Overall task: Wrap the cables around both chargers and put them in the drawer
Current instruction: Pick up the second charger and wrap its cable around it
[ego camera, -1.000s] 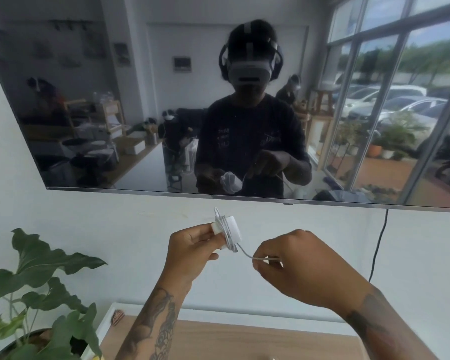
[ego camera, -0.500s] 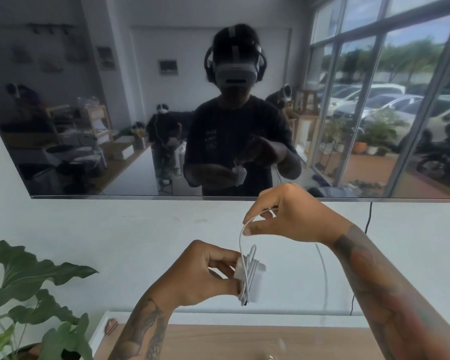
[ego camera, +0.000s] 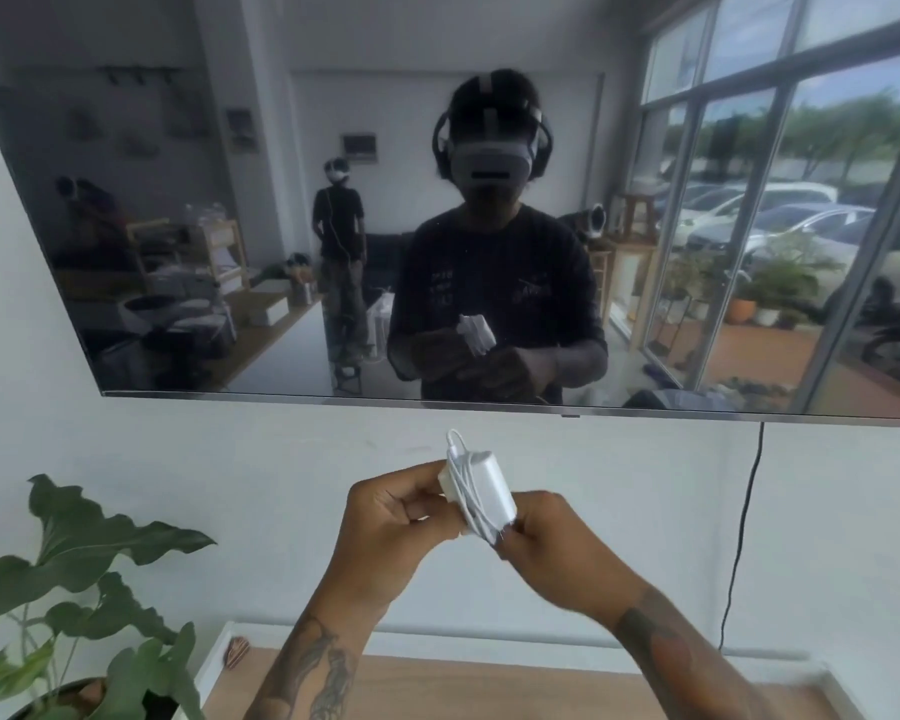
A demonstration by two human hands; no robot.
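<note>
While the left hand (ego camera: 385, 517) pinches the charger (ego camera: 481, 491) chest-high, its long axis tilts up-left; the right hand (ego camera: 552, 543) grips the cable (ego camera: 463, 478) at the lower end, nearest the last turn.
</note>
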